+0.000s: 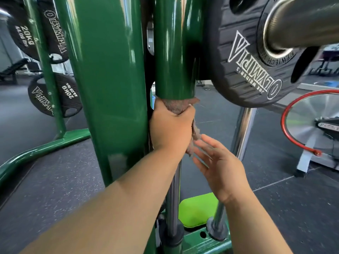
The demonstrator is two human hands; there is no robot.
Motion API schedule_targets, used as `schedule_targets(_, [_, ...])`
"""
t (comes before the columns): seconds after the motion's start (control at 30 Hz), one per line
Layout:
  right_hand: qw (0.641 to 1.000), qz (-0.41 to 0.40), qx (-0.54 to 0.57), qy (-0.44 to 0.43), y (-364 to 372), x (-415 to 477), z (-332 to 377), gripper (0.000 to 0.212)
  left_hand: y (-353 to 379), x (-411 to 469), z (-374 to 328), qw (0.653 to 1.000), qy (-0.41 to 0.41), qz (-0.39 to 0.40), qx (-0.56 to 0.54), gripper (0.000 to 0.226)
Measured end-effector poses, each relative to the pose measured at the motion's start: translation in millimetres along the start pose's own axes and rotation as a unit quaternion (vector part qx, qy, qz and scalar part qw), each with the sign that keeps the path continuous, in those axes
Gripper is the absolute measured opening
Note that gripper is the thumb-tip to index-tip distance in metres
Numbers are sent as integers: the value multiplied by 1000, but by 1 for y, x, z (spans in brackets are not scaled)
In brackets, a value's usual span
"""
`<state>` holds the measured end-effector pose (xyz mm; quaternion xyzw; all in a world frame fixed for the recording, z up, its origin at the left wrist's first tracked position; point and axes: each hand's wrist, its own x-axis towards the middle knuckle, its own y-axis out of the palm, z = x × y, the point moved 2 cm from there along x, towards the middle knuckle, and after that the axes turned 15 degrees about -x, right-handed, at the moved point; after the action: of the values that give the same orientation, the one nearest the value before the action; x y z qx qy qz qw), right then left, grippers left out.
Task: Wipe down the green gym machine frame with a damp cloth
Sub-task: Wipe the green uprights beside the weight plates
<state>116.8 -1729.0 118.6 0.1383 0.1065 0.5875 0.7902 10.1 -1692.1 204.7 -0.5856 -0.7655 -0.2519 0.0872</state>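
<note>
Green machine frame [110, 79] fills most of the view. Its nearest part is the base at the bottom edge, where a chrome guide rod [173, 198] stands in a black collar. A second chrome rod [244, 129] rises from a dark rubber stop to the right of it. A lime-green pad [198, 209] lies low between the two rods.

Two bare forearms reach in from below. The right hand [220, 165] is loose, with straight, slightly spread fingers, so its grip is wide and holds nothing. Its fingertips are at the hanging tail of the cloth [176, 107], touching it or just beside it; I cannot tell which.

Higher on the guide rod, the left hand [171, 129] has its grip closed round the brownish cloth, wrapping it about the rod. This is directly under the lower end of a green sleeve [174, 52]. The cloth's top edge meets the sleeve's rim and a ragged end hangs below the fist. The frame's thick glossy upright stands just left of this hand.

Right of the sleeve, a black weight plate [247, 70] lettered OLYMPIA sits on a steel bar [302, 21].

Farther off is a dark speckled rubber floor [55, 180] with a curved green base rail [36, 151] on it. A thin green post [47, 70] there carries stored plates [55, 99] marked 20kg. At the far right is a silver flywheel [311, 121] with a red rim
</note>
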Motion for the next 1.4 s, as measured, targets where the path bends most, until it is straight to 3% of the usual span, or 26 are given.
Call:
schedule_targets(0.17, [996, 30, -87, 15, 10, 16, -20, 28, 0, -5, 7, 1000, 2, 10, -15, 19])
schedule_targets(0.37, [972, -129, -188, -53, -37, 16, -23, 27, -7, -18, 29, 999, -24, 26, -13, 19])
schedule_targets(0.5, [953, -201, -195, -115, -61, 25, -16, 22, -10, -27, 31, 998, -38, 38, -25, 22])
schedule_targets(0.6, [919, -250, -235, -193, -56, 30, -9, 25, -5, -15, 21, 998, -42, 20, -39, 23])
schedule_targets(0.7, [857, -356, -264, -265, -52, 30, 5, 30, 3, 2, 5, 998, 18, -2, -56, 34])
schedule_targets(0.8, [819, -420, -282, -270, -62, 35, 6, 51, 7, 8, 3, 998, 44, -7, -54, 35])
schedule_targets(0.97, [872, -329, -312, -183, -65, 42, -30, 78, 3, 7, 13, 997, 34, 13, -61, 14])
schedule_targets(1.1, [880, -284, -337, -176, -70, 39, -32, 89, -6, -4, 31, 999, 2, 13, -41, 12])
schedule_targets(1.23, [893, -162, -387, -160, -74, 31, -31, 109, -16, -20, 55, 999, -30, 15, -18, 15])
schedule_targets(1.4, [890, -47, -437, -118, -74, 4, -51, 100, -28, -37, 82, 999, -33, 4, 14, 15])
